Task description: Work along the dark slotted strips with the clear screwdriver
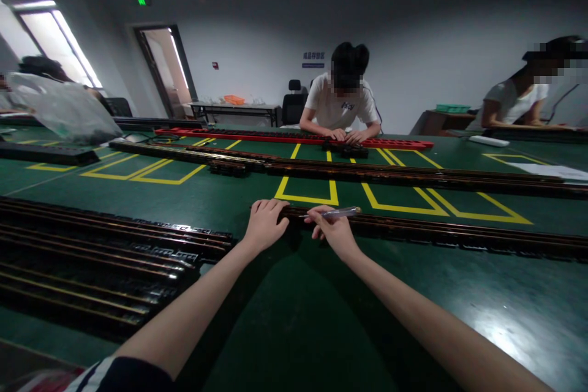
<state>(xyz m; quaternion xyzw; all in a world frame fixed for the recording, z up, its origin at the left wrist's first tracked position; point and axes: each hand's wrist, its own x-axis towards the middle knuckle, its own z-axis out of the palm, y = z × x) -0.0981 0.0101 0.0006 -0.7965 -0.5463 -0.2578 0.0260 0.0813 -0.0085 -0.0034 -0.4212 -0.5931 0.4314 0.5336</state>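
A long dark rail with copper-coloured strips (413,229) runs across the green table in front of me. Its left end lies under my left hand (266,223), whose fingers curl over it with the thumb on the near side. In my right hand (334,229) a slim pen with a clear barrel (342,212) is pinched between thumb and fingers. The pen lies almost level, and its thin tip points left at the rail, close to my left thumb. Whether the tip touches the rail I cannot tell.
Several similar dark rails (92,257) lie side by side at left. Another row of rails (367,173) crosses beyond yellow tape outlines (307,200). A co-worker (342,98) across the table handles a dark part by a red rail (271,136). A plastic bag (64,107) sits far left.
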